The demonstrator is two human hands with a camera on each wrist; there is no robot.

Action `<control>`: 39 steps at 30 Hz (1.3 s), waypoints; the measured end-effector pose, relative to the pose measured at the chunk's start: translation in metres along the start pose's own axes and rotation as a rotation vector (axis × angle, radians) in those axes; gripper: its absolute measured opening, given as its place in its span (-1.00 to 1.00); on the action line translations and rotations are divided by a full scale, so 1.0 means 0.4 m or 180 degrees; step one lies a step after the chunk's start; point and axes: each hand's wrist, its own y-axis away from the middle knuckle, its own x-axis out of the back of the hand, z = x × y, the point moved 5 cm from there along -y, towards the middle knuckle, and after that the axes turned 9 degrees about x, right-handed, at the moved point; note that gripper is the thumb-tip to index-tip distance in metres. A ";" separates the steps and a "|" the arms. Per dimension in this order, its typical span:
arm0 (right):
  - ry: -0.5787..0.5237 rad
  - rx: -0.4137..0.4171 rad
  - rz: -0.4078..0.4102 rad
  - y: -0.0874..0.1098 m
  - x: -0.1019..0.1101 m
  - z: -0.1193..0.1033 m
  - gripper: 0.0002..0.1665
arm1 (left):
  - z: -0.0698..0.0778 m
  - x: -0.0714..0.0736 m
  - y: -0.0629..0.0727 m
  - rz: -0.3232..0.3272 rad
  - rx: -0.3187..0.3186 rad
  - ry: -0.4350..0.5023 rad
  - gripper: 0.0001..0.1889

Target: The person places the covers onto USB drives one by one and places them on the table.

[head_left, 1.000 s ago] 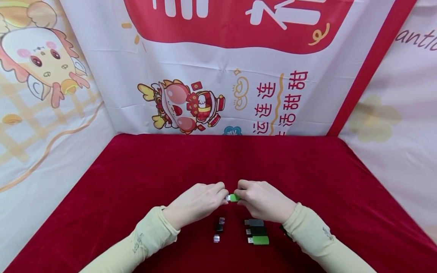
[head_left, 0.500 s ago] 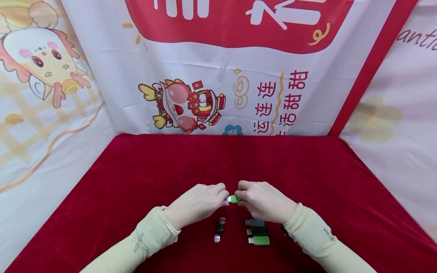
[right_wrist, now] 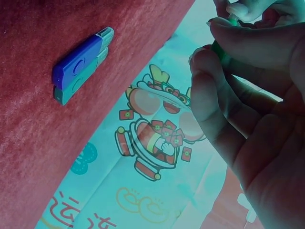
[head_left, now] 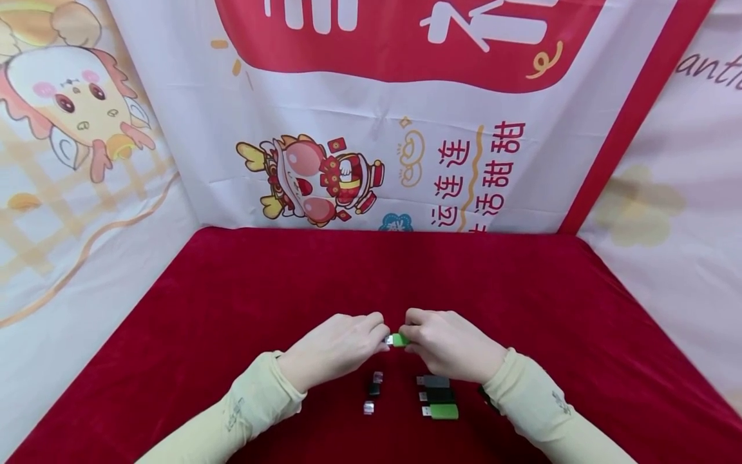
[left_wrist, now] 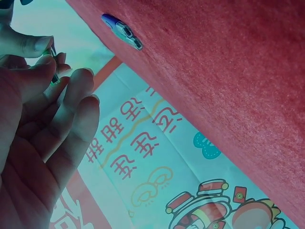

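A green USB stick (head_left: 400,339) is held level between my two hands, over the red cloth. My right hand (head_left: 455,345) pinches its green body from the right. At the silver plug end, my left hand (head_left: 335,348) pinches with thumb and fingertips; I cannot tell whether a clear cap sits there. In the left wrist view the left hand (left_wrist: 45,119) shows thumb and index meeting near the stick, its other fingers loosely bent. Seen from the right wrist, the right hand (right_wrist: 252,90) hides most of the green body.
Nearer me lie a grey USB stick (head_left: 436,381), a black USB stick (head_left: 443,395) and another green one (head_left: 443,412), plugs leftward. Left of them are a clear cap (head_left: 378,377), a black cap (head_left: 374,389) and another clear cap (head_left: 368,407). A dark object (head_left: 485,396) is partly hidden by the right sleeve.
Almost nothing differs. Both hands and the green USB stick sit slightly lower in the head view, and the things on the cloth shift slightly with the view.
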 end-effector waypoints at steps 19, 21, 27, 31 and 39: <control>-0.0247 -0.0491 -0.0517 0.030 -0.006 0.048 -0.78 | -0.015 -0.009 -0.003 -0.0401 0.0361 0.0198 -0.73; -0.0242 -0.0553 -0.0604 0.035 -0.010 0.052 -0.78 | -0.017 -0.008 -0.002 -0.0394 0.0374 0.0226 -0.73; -0.0234 -0.0585 -0.0739 0.037 -0.022 0.052 -0.83 | -0.014 -0.009 0.001 -0.0355 0.0321 0.0241 -0.76; -0.0179 -0.0568 -0.0744 0.036 -0.027 0.050 -0.86 | -0.012 -0.012 0.002 -0.0349 0.0302 0.0230 -0.77; -0.0080 -0.0600 -0.0726 0.035 -0.035 0.051 -0.80 | -0.012 -0.016 0.002 -0.0428 0.0340 0.0264 -0.77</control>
